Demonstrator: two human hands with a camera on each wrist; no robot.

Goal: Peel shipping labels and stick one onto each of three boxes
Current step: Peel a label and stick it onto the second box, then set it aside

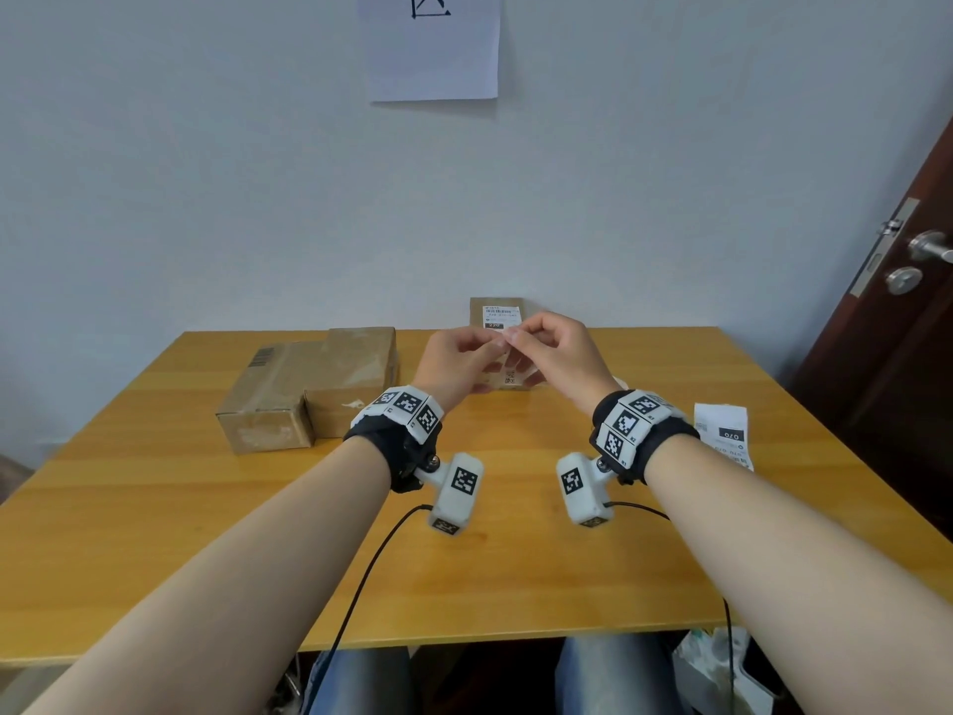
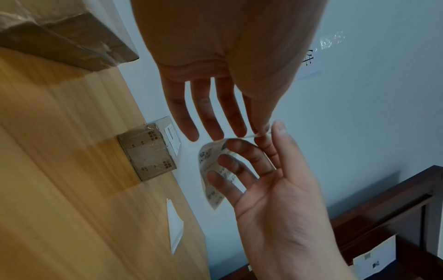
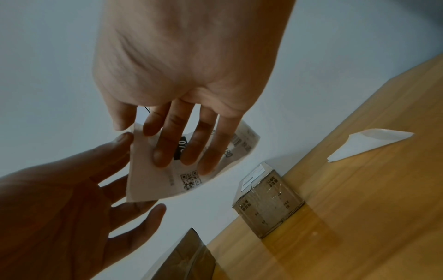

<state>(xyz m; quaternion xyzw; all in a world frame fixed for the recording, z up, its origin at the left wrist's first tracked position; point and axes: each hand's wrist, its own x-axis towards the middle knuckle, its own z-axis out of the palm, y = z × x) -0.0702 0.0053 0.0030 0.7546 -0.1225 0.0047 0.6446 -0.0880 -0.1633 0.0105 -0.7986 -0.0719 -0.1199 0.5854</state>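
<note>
Both hands are raised above the table's middle with a white shipping label [image 1: 510,376] between them. My left hand [image 1: 492,348] pinches its top corner with thumb and forefinger, other fingers straight. My right hand [image 1: 523,335] pinches the same corner, and its other fingers lie against the label [image 3: 155,185], which curls and hangs down. A small brown box [image 1: 497,314] at the back bears a white label on its top. Two larger brown boxes [image 1: 265,399] [image 1: 356,379] lie side by side at the left, tops bare. In the left wrist view the label [image 2: 210,189] hangs behind the right hand's fingers [image 2: 230,163].
A strip of printed labels [image 1: 722,436] lies at the right of the wooden table [image 1: 515,585]. A blank white piece of paper [image 2: 175,227] lies on the table. A wall with a paper sheet [image 1: 433,43] is behind; a dark door [image 1: 907,301] stands at the right.
</note>
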